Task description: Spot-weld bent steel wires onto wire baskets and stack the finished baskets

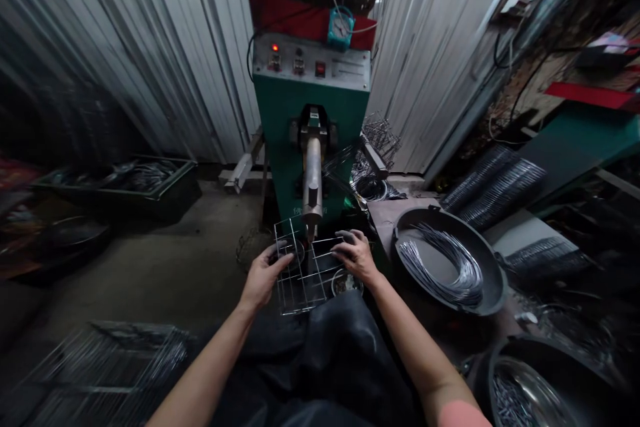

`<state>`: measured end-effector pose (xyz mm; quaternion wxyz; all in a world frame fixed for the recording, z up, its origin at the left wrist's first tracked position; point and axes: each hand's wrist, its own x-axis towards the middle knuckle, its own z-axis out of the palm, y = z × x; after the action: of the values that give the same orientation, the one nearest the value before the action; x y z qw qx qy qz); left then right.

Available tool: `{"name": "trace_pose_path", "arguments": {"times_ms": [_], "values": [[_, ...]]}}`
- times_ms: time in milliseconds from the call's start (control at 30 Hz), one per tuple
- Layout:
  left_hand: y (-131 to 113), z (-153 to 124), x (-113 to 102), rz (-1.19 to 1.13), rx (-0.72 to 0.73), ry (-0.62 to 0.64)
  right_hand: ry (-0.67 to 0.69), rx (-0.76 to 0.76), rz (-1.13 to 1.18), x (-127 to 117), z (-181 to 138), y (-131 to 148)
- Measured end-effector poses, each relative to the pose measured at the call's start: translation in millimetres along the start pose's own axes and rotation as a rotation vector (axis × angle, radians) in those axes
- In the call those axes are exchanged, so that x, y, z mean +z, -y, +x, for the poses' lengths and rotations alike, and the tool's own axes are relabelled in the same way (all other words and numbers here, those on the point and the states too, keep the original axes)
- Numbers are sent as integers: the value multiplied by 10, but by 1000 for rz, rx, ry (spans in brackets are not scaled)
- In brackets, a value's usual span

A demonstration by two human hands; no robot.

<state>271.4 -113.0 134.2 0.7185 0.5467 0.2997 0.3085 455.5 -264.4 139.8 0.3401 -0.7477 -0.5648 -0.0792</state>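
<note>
In the head view, a small wire rack [301, 278] of thin metal rods is held up in front of a green machine [283, 113] with a grey control panel. My left hand [265, 273] pinches the rack's left side between thumb and fingers. On the other side, my right hand [356, 257] is closed on a wire rod at the rack's right edge. The machine's thick metal arm [313, 177] points down, its tip [311, 232] just above or against the rack; I cannot tell whether they touch.
Bent wires lie in a round black pan [445, 213] on the right, with another pan [487, 373] of small metal pieces nearer. Stacked wire frames [110, 360] are at lower left, a green bin [170, 187] behind them. A corrugated wall [200, 47] stands behind the machine.
</note>
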Motion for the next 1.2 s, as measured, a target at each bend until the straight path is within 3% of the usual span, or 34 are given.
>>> {"name": "trace_pose_path", "arguments": {"times_ms": [333, 1200], "values": [[-30, 61, 30, -49, -23, -80, 14, 15, 56, 93, 63, -71], [-77, 308, 43, -126, -97, -78, -1, 18, 80, 169, 308, -144]]}}
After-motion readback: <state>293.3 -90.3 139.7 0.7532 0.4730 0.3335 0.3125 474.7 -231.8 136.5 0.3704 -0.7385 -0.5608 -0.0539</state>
